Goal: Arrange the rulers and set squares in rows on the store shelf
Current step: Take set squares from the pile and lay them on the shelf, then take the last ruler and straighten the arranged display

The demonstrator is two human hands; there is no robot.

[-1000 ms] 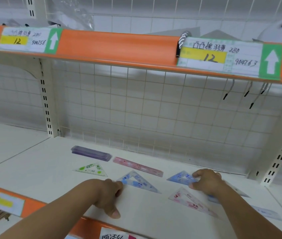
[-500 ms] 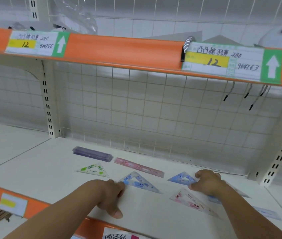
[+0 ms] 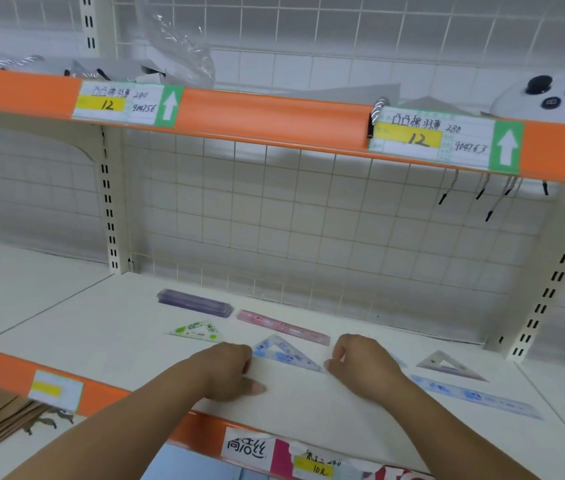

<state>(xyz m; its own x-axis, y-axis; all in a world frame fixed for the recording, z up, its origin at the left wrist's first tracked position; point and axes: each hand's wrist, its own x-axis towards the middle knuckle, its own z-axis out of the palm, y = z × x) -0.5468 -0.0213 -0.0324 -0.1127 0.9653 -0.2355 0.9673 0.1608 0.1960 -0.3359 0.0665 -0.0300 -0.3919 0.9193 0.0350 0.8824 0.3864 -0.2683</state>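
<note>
I've got left hand (image 3: 229, 370) and right hand (image 3: 366, 367) bracketing the blue set square (image 3: 288, 355), fingers curled at its ends, pinch unclear, likely to square it into the row.

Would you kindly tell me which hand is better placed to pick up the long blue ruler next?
Probably the right hand: the blue ruler lies beside its forearm on the right, whereas the left hand sits on the far side of the blue set square and would have to cross over.

The shelf (image 3: 101, 341) holds three visible set squares, green (image 3: 196, 332), blue (image 3: 286, 353) and purple (image 3: 447, 366), plus a pink ruler (image 3: 283, 327), a blue ruler (image 3: 475, 398) and one purple ruler stack (image 3: 194, 303).
</note>
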